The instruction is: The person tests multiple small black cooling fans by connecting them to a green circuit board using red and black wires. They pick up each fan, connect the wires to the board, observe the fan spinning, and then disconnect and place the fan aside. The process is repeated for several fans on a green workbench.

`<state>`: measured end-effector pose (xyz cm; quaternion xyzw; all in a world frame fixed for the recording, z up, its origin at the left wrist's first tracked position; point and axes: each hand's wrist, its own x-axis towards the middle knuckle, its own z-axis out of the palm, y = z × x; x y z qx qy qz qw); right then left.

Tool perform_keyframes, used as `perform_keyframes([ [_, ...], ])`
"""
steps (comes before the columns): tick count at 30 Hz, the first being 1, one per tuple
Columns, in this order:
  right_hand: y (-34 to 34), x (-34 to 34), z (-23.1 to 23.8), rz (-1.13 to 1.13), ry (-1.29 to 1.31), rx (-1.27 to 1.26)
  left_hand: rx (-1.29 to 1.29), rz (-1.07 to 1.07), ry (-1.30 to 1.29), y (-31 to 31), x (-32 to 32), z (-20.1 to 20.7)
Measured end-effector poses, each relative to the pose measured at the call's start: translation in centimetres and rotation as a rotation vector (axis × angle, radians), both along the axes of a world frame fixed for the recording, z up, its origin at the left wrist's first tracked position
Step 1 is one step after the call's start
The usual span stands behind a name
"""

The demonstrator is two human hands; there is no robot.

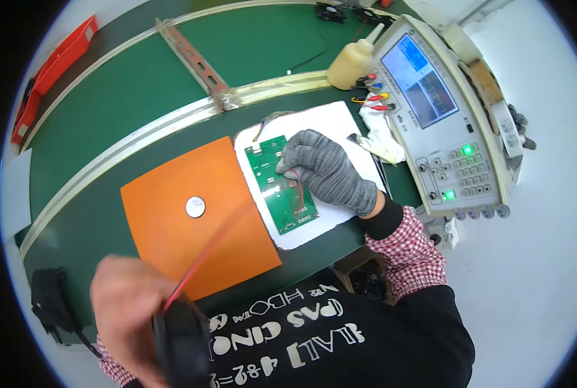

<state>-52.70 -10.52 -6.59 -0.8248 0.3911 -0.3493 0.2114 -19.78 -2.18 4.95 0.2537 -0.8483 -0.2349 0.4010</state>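
While the left grip (130,310) clasps a blurred black object (181,346) and the right grip (327,169) pinches red wire (300,191), the likely light, fragile circuit board (277,197) requires edge-holding.

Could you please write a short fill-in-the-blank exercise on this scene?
1. The right hand wears a ____ glove.
2. The green circuit board lies on a ____ pad.
3. The small round disc rests on the ____ mat.
4. The left hand holds a black object and wears no ____.

Missing words: grey; white; orange; glove.
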Motion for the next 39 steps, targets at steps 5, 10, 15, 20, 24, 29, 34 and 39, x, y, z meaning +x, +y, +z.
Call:
perform_keyframes([
  [5,0.4,-0.4,-0.2,-0.021,-0.032,0.024,0.051,0.199,0.158,-0.8,-0.9,-1.3],
  [10,0.0,-0.3,-0.2,-0.018,0.007,0.000,1.034,-0.663,0.719,-1.8,0.0,-1.7],
  [15,-0.1,-0.1,0.1,0.008,-0.008,-0.024,1.271,-0.963,0.805,-2.2,0.6,-2.2],
  [20,-0.1,-0.2,0.3,0.000,0.056,-0.087,0.491,-0.326,0.162,-1.3,0.7,-1.7],
  [24,0.2,0.4,0.4,0.004,-0.001,-0.076,-0.228,0.018,-0.009,-2.1,-0.4,-0.9],
  [29,0.7,-0.1,0.2,-0.029,-0.042,-0.048,-0.377,0.242,-0.180,-2.6,-0.4,-0.9],
  [34,0.0,0.2,0.4,-0.006,-0.010,-0.052,0.603,-0.205,0.436,-0.7,0.7,-1.3],
  [39,-0.2,-0.4,-0.2,0.027,-0.055,0.003,1.527,-0.627,1.007,-2.0,1.2,-1.3],
])
